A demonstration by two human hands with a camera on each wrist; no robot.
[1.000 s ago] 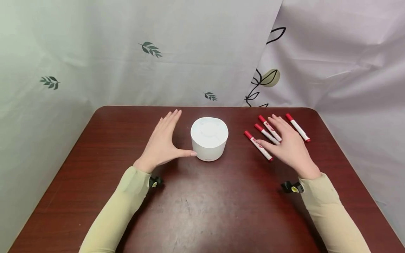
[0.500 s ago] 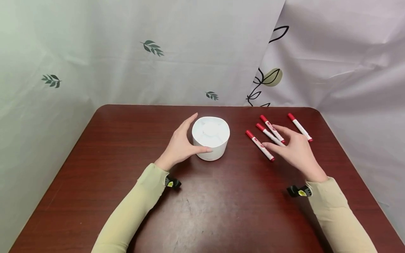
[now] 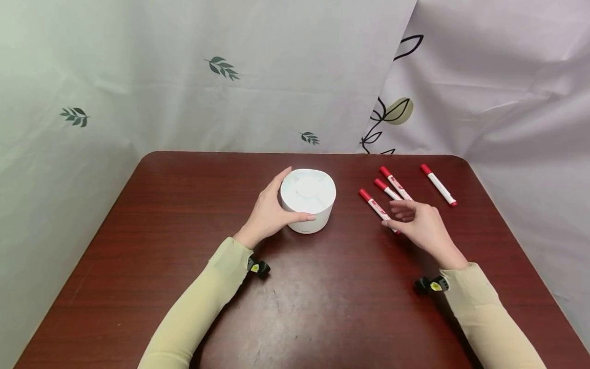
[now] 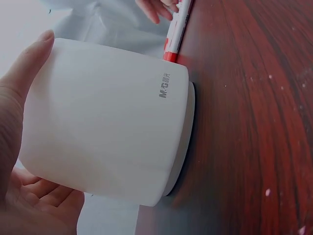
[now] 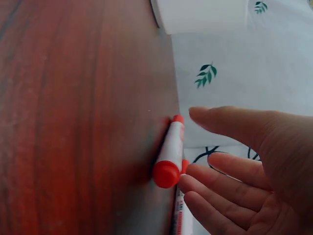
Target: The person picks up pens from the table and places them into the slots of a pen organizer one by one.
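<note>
My left hand [image 3: 269, 212] holds a white pen holder [image 3: 308, 223] from its left side, thumb across the front and fingers round the back. "M&G" is printed low on its wall [image 4: 102, 117] in the left wrist view, and it stands upright on the table. My right hand [image 3: 424, 225] hovers at the lower end of the nearest red-capped marker [image 3: 371, 201], thumb and fingers apart. In the right wrist view a gap shows between the thumb and that marker [image 5: 170, 144]; whether a fingertip touches it is unclear. Nothing is gripped there.
Two more red-and-white markers [image 3: 397, 185] lie side by side behind the right hand, partly hidden by it. Another marker [image 3: 440, 187] lies apart, farther right. The dark red wooden table [image 3: 313, 297] ends at a pale leaf-printed curtain [image 3: 258, 113].
My left hand has moved right and closed round the pen holder. My right hand has drawn back toward me from over the middle markers to the nearest marker, its fingers bending more.
</note>
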